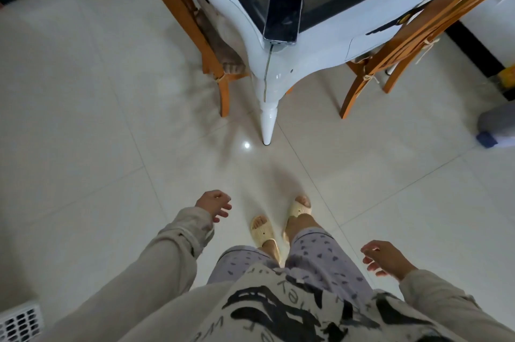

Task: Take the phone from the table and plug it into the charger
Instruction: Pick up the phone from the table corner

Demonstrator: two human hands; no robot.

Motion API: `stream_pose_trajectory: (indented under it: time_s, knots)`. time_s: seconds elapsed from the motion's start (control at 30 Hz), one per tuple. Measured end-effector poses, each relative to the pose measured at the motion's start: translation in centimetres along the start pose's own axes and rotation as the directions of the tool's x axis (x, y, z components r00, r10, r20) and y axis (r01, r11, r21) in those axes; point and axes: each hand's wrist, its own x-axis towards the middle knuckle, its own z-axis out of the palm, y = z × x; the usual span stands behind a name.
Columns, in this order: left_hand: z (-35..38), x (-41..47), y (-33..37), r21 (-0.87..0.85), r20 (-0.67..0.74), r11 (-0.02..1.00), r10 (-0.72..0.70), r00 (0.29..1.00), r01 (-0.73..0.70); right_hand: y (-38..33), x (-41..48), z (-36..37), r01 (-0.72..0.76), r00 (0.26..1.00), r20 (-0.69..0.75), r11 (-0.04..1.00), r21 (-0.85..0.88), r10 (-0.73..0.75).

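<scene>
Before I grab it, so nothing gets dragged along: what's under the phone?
The phone lies at the table's corner, across the dark top and white rim, its near end overhanging slightly. Whatever sits directly beneath it is covered.

A home dining room: white table, wooden chairs, tiled floor.

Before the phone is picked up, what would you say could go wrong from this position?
1. The phone lies at the very corner of the table, its near end seemingly past the edge; a clumsy grab could knock it onto the tile floor.
2. Both the left hand and right hand are empty and far from it, so a step forward is needed; the table leg stands in the path.
</scene>
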Motion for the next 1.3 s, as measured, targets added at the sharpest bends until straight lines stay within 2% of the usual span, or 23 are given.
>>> stream_pose_trajectory:
  time_s: [0.13, 0.43, 0.57, 0.67, 0.83, 0.9, 0.97, 1.07, 1.13, 1.2, 1.23, 1.3]
  knots:
    - [0.3, 1.0, 1.1, -0.004, 0.015, 1.0, -0.031, 0.999, 0.031, -3.0, 1.3, -1.3, 0.012, 1.0, 0.01, 0.999, 0.049, -0.012]
    - [1.0, 3.6, 2.5, 0.07, -0.045, 0.975, -0.208, 0.977, 0.211, -14.3, 5.1, -7.2, 0.161, 0.984, 0.061, 0.984, 0.073, -0.165]
    - [2.1, 4.3, 4.9, 0.021, -0.047, 0.961, -0.274, 0.961, 0.275, -18.3, 6.5, -10.2, 0.211, 0.974, 0.08, 0.977, 0.017, -0.212]
    - [3.1, 4.8, 7.1, -0.035, -0.036, 0.965, -0.262, 0.964, 0.261, -20.2, 7.3, -11.9, 0.242, 0.967, 0.089, 0.97, -0.022, -0.239]
    - [4.7, 5.1, 10.5, -0.147, -0.045, 0.969, -0.206, 0.978, 0.197, -21.4, 8.4, -13.6, 0.237, 0.968, 0.098, 0.971, -0.036, -0.233]
    - [4.7, 5.1, 12.4, -0.228, -0.083, 0.967, -0.139, 0.987, 0.117, -21.6, 8.9, -13.9, 0.23, 0.97, 0.092, 0.972, -0.042, -0.226]
    - [4.1, 5.1, 15.2, -0.293, -0.22, 0.955, -0.024, 0.975, -0.043, -21.7, 9.3, -14.1, 0.225, 0.972, 0.083, 0.974, -0.039, -0.221]
    - [2.4, 5.1, 20.7, -0.321, -0.445, 0.899, 0.134, 0.885, -0.297, -21.9, 9.5, -14.0, 0.206, 0.976, 0.081, 0.978, -0.034, -0.202]
    - [1.1, 5.6, 24.6, -0.289, -0.556, 0.865, 0.199, 0.807, -0.411, -22.0, 9.5, -13.8, 0.195, 0.978, 0.091, 0.979, -0.053, -0.189]
    - [0.2, 6.3, 28.3, -0.197, -0.602, 0.861, 0.271, 0.751, -0.469, -22.0, 9.5, -13.7, 0.186, 0.979, 0.098, 0.98, -0.067, -0.179]
    - [-0.1, 6.6, 30.0, -0.149, -0.591, 0.868, 0.307, 0.746, -0.474, -22.1, 9.5, -13.7, 0.184, 0.979, 0.1, 0.98, -0.07, -0.176]
    - [-0.4, 7.3, 33.3, -0.034, -0.518, 0.906, 0.345, 0.783, -0.422, -22.1, 9.5, -13.7, 0.183, 0.979, 0.099, 0.981, -0.068, -0.176]
